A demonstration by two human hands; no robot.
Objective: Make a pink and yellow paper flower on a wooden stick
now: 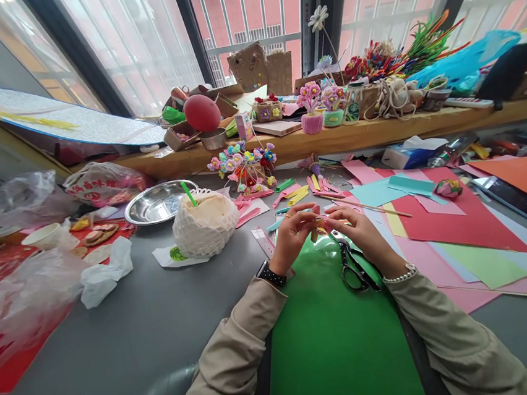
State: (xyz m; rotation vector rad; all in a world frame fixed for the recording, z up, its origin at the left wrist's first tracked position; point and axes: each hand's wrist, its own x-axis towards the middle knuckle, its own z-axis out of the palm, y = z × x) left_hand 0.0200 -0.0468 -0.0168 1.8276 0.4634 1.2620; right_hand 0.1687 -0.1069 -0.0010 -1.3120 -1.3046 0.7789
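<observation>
My left hand and my right hand meet above the far end of a green sheet. Pinched between the fingertips of both is a small pink strip, mostly covered by the fingers; its exact shape cannot be made out. Below my right hand, scissors with black handles lie on the sheet. Just beyond my hands are cut paper strips in yellow, pink and blue. A thin wooden stick lies behind my right hand.
Coloured paper sheets overlap on the right, near a phone. A coconut in a foam net and a metal plate stand to the left. Plastic bags lie farther left. Craft flowers stand before a crowded wooden ledge.
</observation>
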